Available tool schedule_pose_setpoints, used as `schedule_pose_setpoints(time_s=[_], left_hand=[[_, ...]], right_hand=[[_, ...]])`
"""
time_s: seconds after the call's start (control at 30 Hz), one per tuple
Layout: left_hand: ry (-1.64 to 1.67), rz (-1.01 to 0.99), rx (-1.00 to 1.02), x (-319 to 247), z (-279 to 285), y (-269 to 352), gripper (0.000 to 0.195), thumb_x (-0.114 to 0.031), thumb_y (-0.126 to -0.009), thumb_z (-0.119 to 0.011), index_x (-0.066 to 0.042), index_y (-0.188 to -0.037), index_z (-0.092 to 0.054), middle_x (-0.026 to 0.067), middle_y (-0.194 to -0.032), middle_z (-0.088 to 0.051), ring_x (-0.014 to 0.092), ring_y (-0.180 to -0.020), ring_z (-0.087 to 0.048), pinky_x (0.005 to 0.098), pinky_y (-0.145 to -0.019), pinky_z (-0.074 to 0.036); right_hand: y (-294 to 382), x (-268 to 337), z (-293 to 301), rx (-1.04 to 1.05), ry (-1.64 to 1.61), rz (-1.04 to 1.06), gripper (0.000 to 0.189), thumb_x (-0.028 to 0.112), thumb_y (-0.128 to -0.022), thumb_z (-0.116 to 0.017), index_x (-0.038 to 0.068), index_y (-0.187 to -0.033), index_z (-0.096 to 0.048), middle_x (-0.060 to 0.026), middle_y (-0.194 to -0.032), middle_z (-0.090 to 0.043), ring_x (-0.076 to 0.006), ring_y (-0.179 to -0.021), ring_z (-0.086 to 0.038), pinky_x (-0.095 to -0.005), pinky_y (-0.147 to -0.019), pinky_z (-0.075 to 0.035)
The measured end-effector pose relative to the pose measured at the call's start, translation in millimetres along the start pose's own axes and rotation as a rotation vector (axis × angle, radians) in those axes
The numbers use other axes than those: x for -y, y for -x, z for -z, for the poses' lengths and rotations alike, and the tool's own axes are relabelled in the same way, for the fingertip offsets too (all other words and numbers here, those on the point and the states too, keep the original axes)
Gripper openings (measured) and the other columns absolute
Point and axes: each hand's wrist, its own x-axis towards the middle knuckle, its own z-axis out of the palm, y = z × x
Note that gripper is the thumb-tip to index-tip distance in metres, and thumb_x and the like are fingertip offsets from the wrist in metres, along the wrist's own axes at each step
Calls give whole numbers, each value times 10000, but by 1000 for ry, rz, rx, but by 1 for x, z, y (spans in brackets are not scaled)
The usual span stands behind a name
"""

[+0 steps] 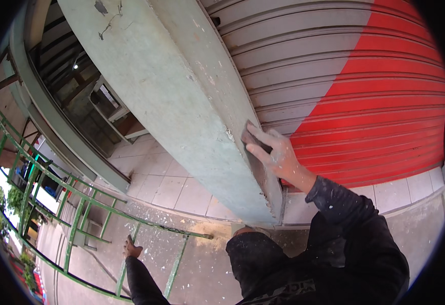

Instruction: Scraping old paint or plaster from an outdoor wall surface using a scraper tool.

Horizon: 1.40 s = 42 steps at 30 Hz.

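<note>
My right hand (277, 152), dusted with pale powder, grips a dark brown sanding block or folded sheet of sandpaper (253, 138). That piece lies against the narrow side face of a pale green painted pillar (192, 126), close to its chipped corner edge. Low on the left, my left hand (132, 249) is at a rung of a green metal scaffold frame (123, 272), fingers partly bent. Whether it closes round the rung cannot be told. Both of my dark sleeves show, the right one flecked with white.
A grey and red roller shutter (336, 95) adjoins the pillar on the right. Left of the pillar, a doorway shows floor tiles (169, 183) and a wooden piece of furniture (119, 114). The concrete floor (203, 270) bears paint spots. The scaffold curves along the left side.
</note>
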Motion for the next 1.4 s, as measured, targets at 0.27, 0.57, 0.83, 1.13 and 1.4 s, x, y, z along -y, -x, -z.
schedule_pose_setpoints(time_s=[0.27,0.57,0.83,1.13,1.4], left_hand=[[17,-54,26,14,4,-12,1015,-210,-639,-762,-254,-1516,-253,203,-1485,-410,426,-1343,-412,646,-1064,-328],[76,-100,-11,31,-9,-21,977,-163,-636,-771,-254,-1486,-298,208,-1406,-485,438,-1297,-458,614,-1028,-383],[108,-54,31,19,1,-12,983,-183,-653,-769,-270,-1502,-280,185,-1468,-431,431,-1341,-411,693,-1056,-293],[132,-63,26,15,-3,-13,915,-247,-632,-742,-242,-1464,-361,169,-1398,-492,411,-1296,-462,648,-1060,-329],[107,-77,-46,21,-12,-16,909,-242,-621,-743,-244,-1454,-379,147,-1344,-526,398,-1250,-502,644,-1036,-348]], right_hand=[[-176,83,38,-205,33,351,550,502,-898,-620,82,-1252,-657,-228,-916,-701,-288,-775,-672,-367,-755,-516],[-212,157,62,37,-365,238,513,334,-970,-587,14,-1369,-537,-154,-1284,-626,-262,-1086,-626,-317,-912,-477],[0,-3,-8,13,28,61,517,365,-899,-673,41,-1297,-608,-198,-763,-549,-270,-659,-529,-364,-646,-440],[107,-27,-28,48,-47,-159,507,237,-857,-731,22,-1298,-601,-212,-849,-623,-314,-781,-610,-362,-724,-495],[-87,79,9,-166,10,200,510,352,-890,-678,30,-1281,-617,-246,-865,-641,-319,-755,-609,-367,-737,-493]])
